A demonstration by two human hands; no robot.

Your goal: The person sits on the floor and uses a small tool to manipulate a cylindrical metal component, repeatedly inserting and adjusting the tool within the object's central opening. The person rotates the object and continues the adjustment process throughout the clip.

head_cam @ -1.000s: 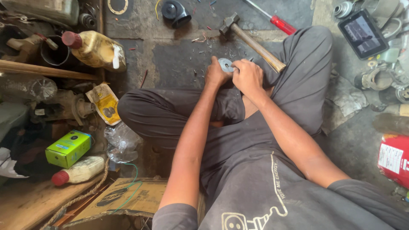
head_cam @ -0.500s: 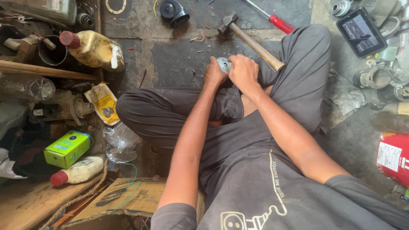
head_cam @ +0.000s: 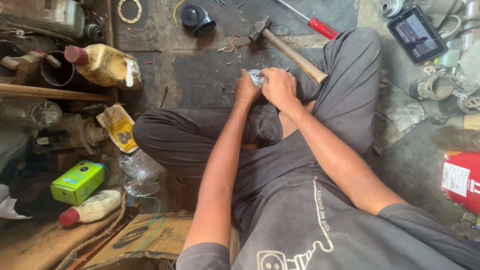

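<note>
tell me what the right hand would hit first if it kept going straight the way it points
The right hand points up the picture and a little left, closed with the left hand on a small grey metal part. Past that part, likely the hammer's head on the floor, though height is hard to judge.

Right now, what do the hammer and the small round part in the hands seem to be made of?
Hammer: dark, dull metal head on a pale brown handle, likely wood. Small round part: grey with a slight shine, probably metal; both hands cover most of it, so this is uncertain.

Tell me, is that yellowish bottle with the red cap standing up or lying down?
Lying down: the yellowish bottle rests on its side, red cap pointing left.
</note>
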